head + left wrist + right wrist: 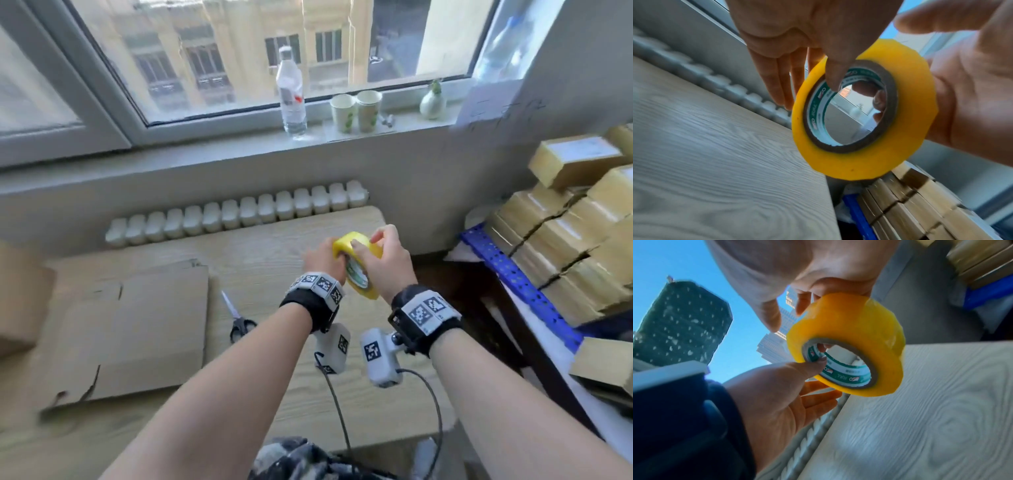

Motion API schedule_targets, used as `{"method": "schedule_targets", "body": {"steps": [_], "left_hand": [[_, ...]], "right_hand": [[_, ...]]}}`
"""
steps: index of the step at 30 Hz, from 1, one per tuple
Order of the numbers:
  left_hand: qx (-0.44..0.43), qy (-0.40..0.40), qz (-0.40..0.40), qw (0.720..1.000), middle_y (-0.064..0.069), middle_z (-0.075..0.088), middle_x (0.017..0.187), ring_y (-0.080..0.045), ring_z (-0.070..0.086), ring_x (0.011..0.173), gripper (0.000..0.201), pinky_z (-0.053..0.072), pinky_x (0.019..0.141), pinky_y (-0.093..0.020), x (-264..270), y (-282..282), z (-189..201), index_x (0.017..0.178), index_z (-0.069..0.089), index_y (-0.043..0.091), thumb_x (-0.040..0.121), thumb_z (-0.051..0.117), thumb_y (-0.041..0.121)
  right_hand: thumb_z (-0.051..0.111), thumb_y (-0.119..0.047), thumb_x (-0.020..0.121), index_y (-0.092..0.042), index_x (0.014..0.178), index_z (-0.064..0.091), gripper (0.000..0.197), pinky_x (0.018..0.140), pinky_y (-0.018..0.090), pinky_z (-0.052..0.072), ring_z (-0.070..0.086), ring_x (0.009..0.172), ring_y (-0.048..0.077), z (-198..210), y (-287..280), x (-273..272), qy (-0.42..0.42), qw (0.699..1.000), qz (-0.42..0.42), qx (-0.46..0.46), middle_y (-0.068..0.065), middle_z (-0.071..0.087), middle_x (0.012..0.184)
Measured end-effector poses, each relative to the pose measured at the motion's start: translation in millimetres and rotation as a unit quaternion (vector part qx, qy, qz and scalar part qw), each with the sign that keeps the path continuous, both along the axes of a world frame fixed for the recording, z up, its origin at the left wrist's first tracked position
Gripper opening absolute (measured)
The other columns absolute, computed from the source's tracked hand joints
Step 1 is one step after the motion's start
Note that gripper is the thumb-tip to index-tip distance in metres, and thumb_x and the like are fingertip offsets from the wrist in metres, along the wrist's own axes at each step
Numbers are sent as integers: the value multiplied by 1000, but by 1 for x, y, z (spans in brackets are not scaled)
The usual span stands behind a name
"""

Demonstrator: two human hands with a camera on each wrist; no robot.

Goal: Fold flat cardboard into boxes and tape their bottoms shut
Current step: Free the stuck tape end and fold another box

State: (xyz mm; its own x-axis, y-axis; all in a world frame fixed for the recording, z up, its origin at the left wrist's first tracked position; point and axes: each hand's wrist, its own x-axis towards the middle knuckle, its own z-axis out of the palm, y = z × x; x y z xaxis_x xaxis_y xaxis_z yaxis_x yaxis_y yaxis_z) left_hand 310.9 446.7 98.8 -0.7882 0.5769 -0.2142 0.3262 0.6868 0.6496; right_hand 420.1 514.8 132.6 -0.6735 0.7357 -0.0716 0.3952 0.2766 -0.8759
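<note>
Both hands hold the yellow tape roll (358, 265) in the air above the far right part of the worktop (274, 240): left hand (323, 262) has its thumb hooked into the core with fingers along the outer face, right hand (383, 260) wraps the rim from the other side. Flat cardboard (130, 329) lies at the worktop's left side, scissors (239, 322) just beside its right edge. Finished boxes (565, 246) are stacked on the blue rack (513, 274) off the worktop's right edge.
</note>
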Motion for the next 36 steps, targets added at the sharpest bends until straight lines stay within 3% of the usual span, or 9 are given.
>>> {"method": "schedule_targets", "body": {"steps": [4,9,12,16,20,24,29,33,36], "left_hand": [[-27,-24,42,998,-15,68,117,-36,61,111,34,49,89,-39,-51,-74,-4,126,62,18,93,55,20],[-5,-95,114,989,1,72,102,-21,69,93,36,55,85,-33,-89,-135,-13,114,69,28,78,66,26],[-13,-101,169,980,-4,71,110,-20,67,100,35,52,85,-27,-105,-164,-14,119,66,17,85,68,17],[-34,-126,245,961,-8,69,117,-24,65,107,35,52,94,-32,-121,-205,-27,119,67,10,85,71,13],[-71,-153,273,947,-14,68,118,-28,64,109,35,51,98,-39,-135,-248,-54,114,67,7,80,75,12],[-89,-178,272,942,-13,66,121,-29,63,112,36,50,99,-38,-153,-274,-73,119,65,7,84,72,12],[-111,-203,227,946,-12,63,128,-29,61,115,43,48,100,-36,-185,-292,-98,127,60,9,86,71,15],[-143,-215,192,947,-12,55,137,-28,56,122,52,45,102,-34,-222,-322,-121,136,51,9,88,69,16],[-168,-201,171,950,-12,52,141,-28,53,127,54,44,101,-33,-251,-353,-129,140,48,9,90,67,13]], "right_hand": [[68,-32,89,-16,104,43,32,71,31,38,54,82,21,-5,-60,-55,-21,998,65,-9,-1,54,87],[76,-23,80,-19,108,45,42,61,26,37,52,69,11,-20,-105,-105,-57,989,138,9,-7,52,75],[75,-19,79,-17,111,48,42,70,29,41,56,78,18,-39,-121,-135,-83,983,163,5,-8,52,79],[71,-14,78,-20,104,50,34,81,34,46,61,96,29,-74,-143,-166,-148,970,192,18,-1,59,93],[57,-7,74,-27,94,52,29,97,35,31,52,109,30,-111,-164,-178,-235,955,162,78,8,64,104],[52,-3,73,-30,90,50,32,100,38,24,42,116,28,-138,-182,-184,-295,938,144,109,5,58,101],[53,1,78,-27,90,48,31,104,41,24,41,122,24,-152,-205,-208,-320,932,111,130,-3,49,88],[49,2,80,-26,93,53,31,103,43,28,44,121,25,-170,-228,-236,-344,929,73,117,0,61,105],[50,-4,85,-20,107,60,29,104,41,31,44,123,29,-174,-253,-253,-365,923,28,117,7,57,121]]}}
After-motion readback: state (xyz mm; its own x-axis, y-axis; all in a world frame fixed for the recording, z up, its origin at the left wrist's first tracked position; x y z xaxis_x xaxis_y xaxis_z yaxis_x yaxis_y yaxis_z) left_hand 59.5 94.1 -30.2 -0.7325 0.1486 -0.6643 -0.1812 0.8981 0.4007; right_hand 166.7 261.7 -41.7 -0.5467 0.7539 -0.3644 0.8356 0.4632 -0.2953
